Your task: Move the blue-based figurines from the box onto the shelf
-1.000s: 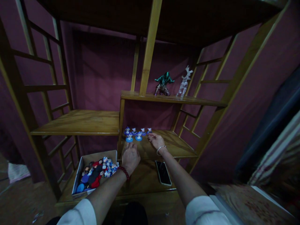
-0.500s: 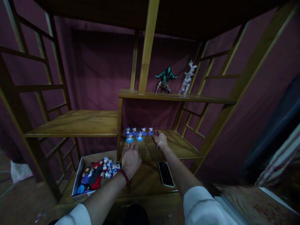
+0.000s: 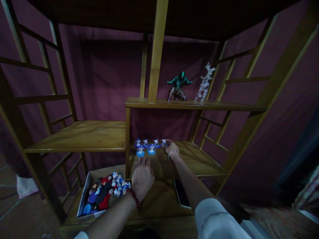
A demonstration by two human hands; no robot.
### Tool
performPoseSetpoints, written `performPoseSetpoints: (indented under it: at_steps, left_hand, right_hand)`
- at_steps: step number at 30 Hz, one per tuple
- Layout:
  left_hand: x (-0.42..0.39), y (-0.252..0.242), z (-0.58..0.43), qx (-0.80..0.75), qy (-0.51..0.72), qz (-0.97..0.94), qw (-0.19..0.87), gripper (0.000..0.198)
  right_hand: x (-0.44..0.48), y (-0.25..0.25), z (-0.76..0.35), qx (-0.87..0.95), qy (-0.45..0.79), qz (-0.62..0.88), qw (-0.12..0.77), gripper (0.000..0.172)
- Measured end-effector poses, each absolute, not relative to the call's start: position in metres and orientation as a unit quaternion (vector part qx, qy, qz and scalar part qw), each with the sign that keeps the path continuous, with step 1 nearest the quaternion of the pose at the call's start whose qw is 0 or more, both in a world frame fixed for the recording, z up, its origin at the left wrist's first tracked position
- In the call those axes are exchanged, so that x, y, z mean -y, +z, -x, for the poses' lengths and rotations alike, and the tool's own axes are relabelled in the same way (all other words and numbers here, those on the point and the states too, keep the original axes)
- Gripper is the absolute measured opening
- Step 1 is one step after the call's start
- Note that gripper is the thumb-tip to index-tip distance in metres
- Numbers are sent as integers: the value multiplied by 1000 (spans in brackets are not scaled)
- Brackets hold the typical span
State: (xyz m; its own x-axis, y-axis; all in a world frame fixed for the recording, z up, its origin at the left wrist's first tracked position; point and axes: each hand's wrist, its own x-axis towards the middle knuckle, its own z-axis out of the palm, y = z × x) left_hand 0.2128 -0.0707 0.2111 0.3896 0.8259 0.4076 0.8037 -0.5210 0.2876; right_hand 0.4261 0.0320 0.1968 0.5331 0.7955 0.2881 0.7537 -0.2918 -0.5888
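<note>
In the head view, my right hand (image 3: 171, 147) has its thumb and fingers closed at the right side of a small figurine (image 3: 163, 142) on a round base, the rightmost of a back row. Several similar figurines stand to its left, among them two in front on light-blue bases, a left one (image 3: 140, 151) and a right one (image 3: 151, 149). My left hand (image 3: 143, 174) is at the front of the low shelf (image 3: 159, 166), back up and fingers curled down. Whatever may be under those fingers is hidden.
An open cardboard box (image 3: 86, 191) of mixed small figurines stands left of my left wrist. A phone (image 3: 181, 194) lies partly behind my right forearm. On the upper shelf (image 3: 189, 105) are a green-and-bronze kneeling statue (image 3: 178, 86) and a clear deer ornament (image 3: 204, 83). A post (image 3: 127, 139) borders the compartment.
My right hand has closed in on the rightmost figurine and covers its right side. My left hand stays near the shelf front. The view has shifted slightly, and my forearm hides more of the phone.
</note>
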Motion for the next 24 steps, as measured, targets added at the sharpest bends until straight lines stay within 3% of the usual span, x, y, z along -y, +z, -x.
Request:
performPoseSetpoints:
  at_steps: [15,24]
  left_hand:
    - [71,212,-215,-496,256,-830,15,21]
    - [71,210,-215,-488,276,-828,-3,20]
  right_hand:
    - [-32,209,-418,516,-9,822,243,30]
    - [-28,212,-414,527,-12,816,235,30]
